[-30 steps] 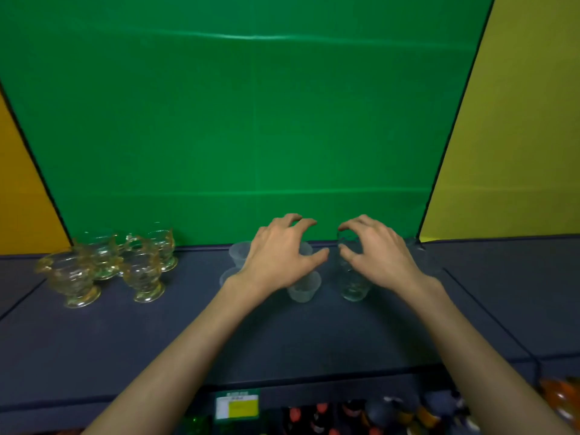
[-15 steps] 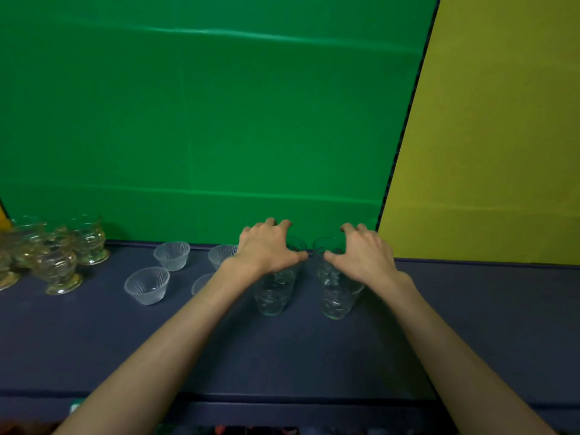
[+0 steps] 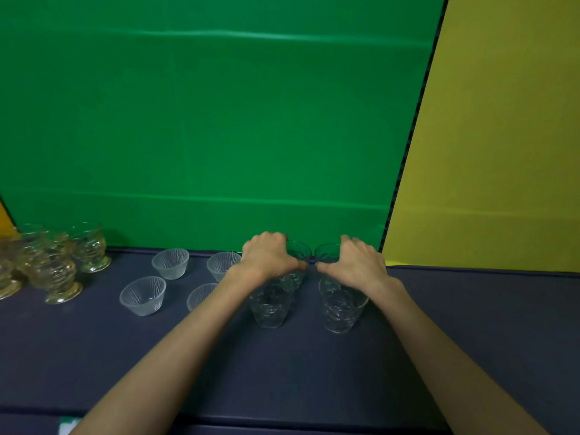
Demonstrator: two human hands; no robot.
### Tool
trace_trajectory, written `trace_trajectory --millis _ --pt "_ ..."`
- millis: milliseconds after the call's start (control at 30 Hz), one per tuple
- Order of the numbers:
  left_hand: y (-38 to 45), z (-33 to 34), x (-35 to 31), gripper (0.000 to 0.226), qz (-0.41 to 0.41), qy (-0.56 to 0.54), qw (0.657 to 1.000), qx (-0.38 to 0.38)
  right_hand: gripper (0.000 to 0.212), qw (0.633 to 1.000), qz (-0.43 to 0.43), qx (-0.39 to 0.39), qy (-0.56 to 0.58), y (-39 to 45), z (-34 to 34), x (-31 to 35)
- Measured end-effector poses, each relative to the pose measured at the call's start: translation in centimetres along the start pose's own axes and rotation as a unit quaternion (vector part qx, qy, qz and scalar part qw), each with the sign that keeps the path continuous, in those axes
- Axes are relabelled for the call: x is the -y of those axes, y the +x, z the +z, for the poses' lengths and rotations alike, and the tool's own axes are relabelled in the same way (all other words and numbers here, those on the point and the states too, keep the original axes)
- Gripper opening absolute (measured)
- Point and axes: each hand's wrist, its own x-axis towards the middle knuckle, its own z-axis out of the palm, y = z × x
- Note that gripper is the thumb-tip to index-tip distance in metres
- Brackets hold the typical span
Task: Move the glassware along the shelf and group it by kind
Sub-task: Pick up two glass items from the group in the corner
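Green fabric backdrop (image 3: 204, 120) fills the rear; a yellow panel (image 3: 502, 152) stands to its right. Below the backdrop runs the dark blue padded shelf (image 3: 314, 372).

Both bare forearms reach in toward the shelf's back edge, below the backdrop's right end. Left hand (image 3: 266, 259) lies palm-down over the rims of two clear patterned glass tumblers, fingers (image 3: 276, 238) curled down over them and gripping: the near left tumbler (image 3: 270, 306) stands upright on the shelf below the wrist, the far left tumbler (image 3: 298, 255) just behind it by the backdrop. Right hand (image 3: 357, 265) mirrors this, fingers closed over the near right tumbler (image 3: 340, 312) and the far right tumbler (image 3: 326, 251). Thumbs nearly meet between the pairs.

Left of the tumblers, four small clear ribbed glass bowls (image 3: 142, 295) sit in a loose square, the two nearest the left arm partly hidden by it.

Far left along the backdrop, a cluster of amber footed glass cups (image 3: 58, 273), close together, some cut off by the frame edge.
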Motion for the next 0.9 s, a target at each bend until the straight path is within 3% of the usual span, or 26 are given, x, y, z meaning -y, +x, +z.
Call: trace_trajectory --millis 267,400,533,900 --pt "-0.2 -0.1 0.1 0.090 0.010 -0.038 0.996 -0.078 0.077 0.998 0.009 -0.038 0.057 0.3 -0.7 0.0" --pt "-1.0 -2.2 0.6 0.101 0.017 -0.065 0.988 -0.136 0.087 0.993 -0.001 -0.090 0.079 -0.2 -2.6 0.1" --pt "-2.7 -4.5 1.0 0.098 0.030 -0.084 0.981 -0.173 0.092 0.990 -0.024 -0.119 0.077 -1.1 -5.2 0.6" --pt "-7.1 -4.5 2.0 0.089 0.049 -0.087 0.978 -0.182 0.091 0.991 -0.017 -0.112 0.064 -5.8 -6.3 1.4"
